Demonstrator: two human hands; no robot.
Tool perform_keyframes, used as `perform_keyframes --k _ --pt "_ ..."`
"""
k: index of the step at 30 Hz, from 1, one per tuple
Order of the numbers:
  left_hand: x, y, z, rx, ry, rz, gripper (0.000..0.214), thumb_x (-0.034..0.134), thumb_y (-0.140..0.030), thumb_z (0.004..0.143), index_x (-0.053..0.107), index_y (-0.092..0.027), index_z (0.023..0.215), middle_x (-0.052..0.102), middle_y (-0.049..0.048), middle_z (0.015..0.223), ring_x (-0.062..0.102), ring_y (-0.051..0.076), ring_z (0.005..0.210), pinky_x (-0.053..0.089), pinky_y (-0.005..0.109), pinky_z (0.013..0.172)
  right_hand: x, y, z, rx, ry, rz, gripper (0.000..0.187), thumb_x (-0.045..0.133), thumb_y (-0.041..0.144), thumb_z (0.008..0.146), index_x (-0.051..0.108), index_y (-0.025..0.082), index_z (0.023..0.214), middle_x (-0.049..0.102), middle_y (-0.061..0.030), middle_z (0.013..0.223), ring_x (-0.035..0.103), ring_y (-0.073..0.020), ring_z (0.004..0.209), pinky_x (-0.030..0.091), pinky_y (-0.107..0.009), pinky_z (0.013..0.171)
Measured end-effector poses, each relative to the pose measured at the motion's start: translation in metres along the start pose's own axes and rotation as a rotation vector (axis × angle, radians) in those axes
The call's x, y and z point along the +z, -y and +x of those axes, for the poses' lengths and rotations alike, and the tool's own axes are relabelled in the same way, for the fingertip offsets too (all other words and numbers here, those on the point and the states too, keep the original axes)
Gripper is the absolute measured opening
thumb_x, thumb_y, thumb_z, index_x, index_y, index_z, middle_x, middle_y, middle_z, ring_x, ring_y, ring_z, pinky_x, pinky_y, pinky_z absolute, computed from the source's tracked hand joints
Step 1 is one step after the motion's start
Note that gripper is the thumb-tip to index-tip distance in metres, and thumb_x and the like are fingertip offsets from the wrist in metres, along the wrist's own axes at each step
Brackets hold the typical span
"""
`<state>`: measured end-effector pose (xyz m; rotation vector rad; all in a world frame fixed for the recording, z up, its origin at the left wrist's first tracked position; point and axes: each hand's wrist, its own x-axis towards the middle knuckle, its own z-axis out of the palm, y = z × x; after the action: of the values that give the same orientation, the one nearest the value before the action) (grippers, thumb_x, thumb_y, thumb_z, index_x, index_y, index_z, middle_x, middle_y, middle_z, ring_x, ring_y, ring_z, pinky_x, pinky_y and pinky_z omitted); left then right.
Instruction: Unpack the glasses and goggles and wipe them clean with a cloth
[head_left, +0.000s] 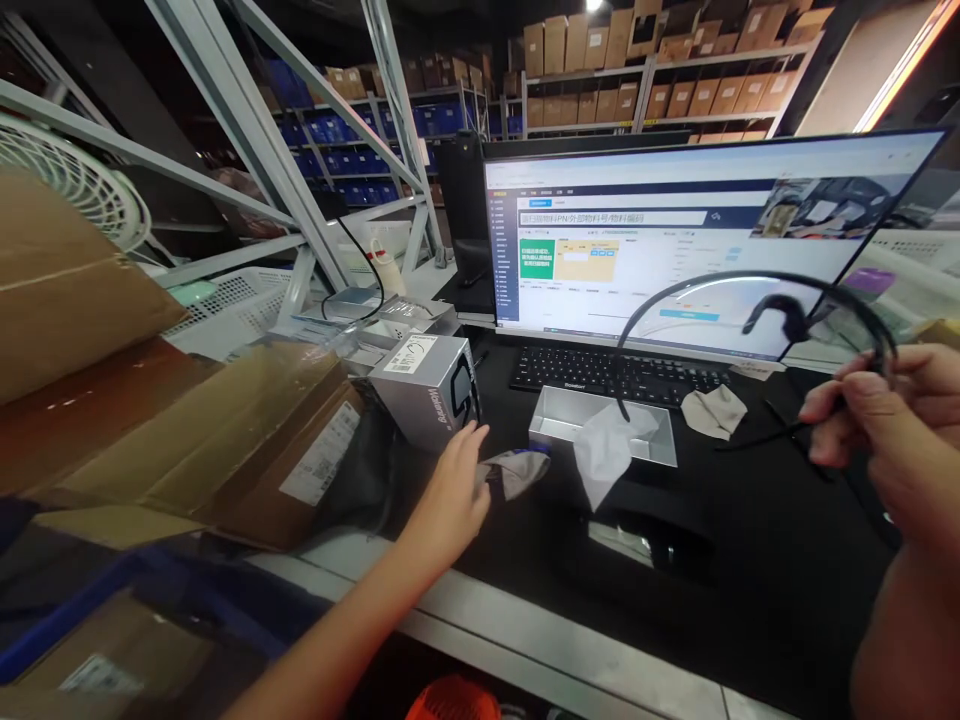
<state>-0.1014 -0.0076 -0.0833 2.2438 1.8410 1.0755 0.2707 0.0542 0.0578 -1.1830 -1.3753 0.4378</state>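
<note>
1. Grey box [416, 400] and black band [750, 274]: the former stands on the desk at left; the latter is raised in front of the monitor at right.
2. Grey box: presumably stiff card, light, with smooth faces; best taken across two opposite sides.
3. Left hand [454, 490]: fingers loosely extended by the box's lower corner, nothing visibly held; contact cannot be told.
4. Black band: judged light and springy, likely smooth; a hooked piece [784, 315], seemingly part of it, may be the delicate portion. The arc itself appears the safer hold.
5. Right hand [889, 410]: thumb and fingers pinched narrowly on the band.
6. Surface, left to right: black desk [540, 565], carrying a crumpled grey pouch [517, 472], a silver tray [547, 438] with white tissue [604, 450], a keyboard [559, 372] behind it, and a pale cloth [712, 412].
7. Room, left to right: fan [82, 180], brown carton [300, 450], metal frame [247, 130], shelved blue bins [337, 160], lit monitor [645, 300], and, beyond it, shelved cartons [577, 45].
</note>
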Motion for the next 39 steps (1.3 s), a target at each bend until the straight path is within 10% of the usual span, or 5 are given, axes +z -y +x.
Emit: perform_keyframes --k 6,11,25,34,39 --pt "-0.029 -0.067 0.039 -0.046 -0.006 -0.316 0.074 0.068 -0.031 0.086 0.032 -0.024 0.15 0.061 0.0051 0.109 0.061 0.014 0.076 0.056 0.032 0.075 0.005 0.007 -0.015 -0.167 0.309 -0.144 0.017 0.059 0.038 0.096 0.061 0.023 0.091 0.066 0.0017 0.071 0.059 -0.009 0.049 0.047 -0.018 0.047" --pt "-0.03 -0.088 0.068 -0.065 0.104 -0.606 0.023 0.051 -0.039 0.099 0.063 -0.019 0.103 0.06 -0.0023 0.074 0.057 0.01 0.056 0.044 0.021 0.052 0.009 0.008 -0.018 -0.287 0.464 -0.202 0.019 0.051 0.038 0.102 0.06 0.023 0.094 0.066 0.0034 0.064 0.063 -0.0117 0.053 0.05 -0.022 0.054" --pt "-0.009 -0.118 0.056 0.008 -0.281 -1.152 0.022 0.057 -0.041 0.099 0.056 -0.02 0.1 0.069 -0.0015 0.074 0.069 0.012 0.058 0.059 0.026 0.062 0.033 0.014 -0.031 -0.452 0.489 -0.269 0.01 0.059 0.021 0.09 0.068 0.024 0.087 0.073 0.0006 0.082 0.068 -0.0166 0.072 0.051 -0.028 0.065" --pt "-0.009 -0.091 0.068 -0.051 -0.138 -0.764 0.02 0.059 -0.036 0.094 0.067 -0.018 0.098 0.072 0.0042 0.093 0.069 0.018 0.087 0.055 0.029 0.081 0.045 0.002 -0.016 0.14 0.561 0.493 0.03 0.085 0.045 0.075 0.073 0.018 0.082 0.075 -0.0044 0.08 0.075 -0.0194 0.075 0.066 -0.028 0.065" --pt "0.009 -0.098 0.071 0.002 -0.154 -0.575 0.02 0.053 -0.032 0.096 0.064 -0.019 0.108 0.068 0.0088 0.106 0.066 0.02 0.093 0.056 0.036 0.086 0.032 -0.02 0.01 0.226 0.277 0.615 0.038 0.095 0.042 0.061 0.073 0.018 0.079 0.073 -0.0016 0.07 0.077 -0.0182 0.071 0.064 -0.02 0.065"
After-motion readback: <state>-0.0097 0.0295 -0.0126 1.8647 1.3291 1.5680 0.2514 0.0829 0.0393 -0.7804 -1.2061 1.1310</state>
